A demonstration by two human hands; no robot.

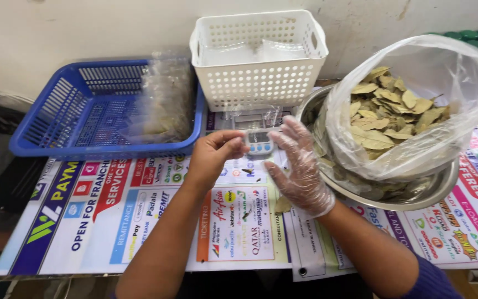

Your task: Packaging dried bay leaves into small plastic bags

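Seen from above, a person's two forearms reach up from the bottom of the frame to a small white digital scale (pixel 259 143) sitting just above centre on a table covered with a colourful printed banner (pixel 139 221). The bare left hand (pixel 212 156) is curled, its fingertips pressed together against the left edge of the scale; whether they pinch anything small there cannot be told. The right hand (pixel 299 166), in a loose clear plastic glove, is held with its fingers spread, hovering beside the right edge of the scale and gripping nothing. A small clear plastic pouch (pixel 253 117) lies flat just above the scale. At the upper right, a large clear plastic bag (pixel 416 105) full of dried bay leaves (pixel 388 111) sits inside a wide steel bowl (pixel 416 196), just beside the gloved hand. At the top centre, against the wall, stands a white perforated plastic basket (pixel 258 58). At the upper left lies a shallow blue plastic basket (pixel 103 111) holding several filled clear packets of leaves (pixel 164 102). One loose leaf (pixel 282 205) rests on the banner below the gloved hand.
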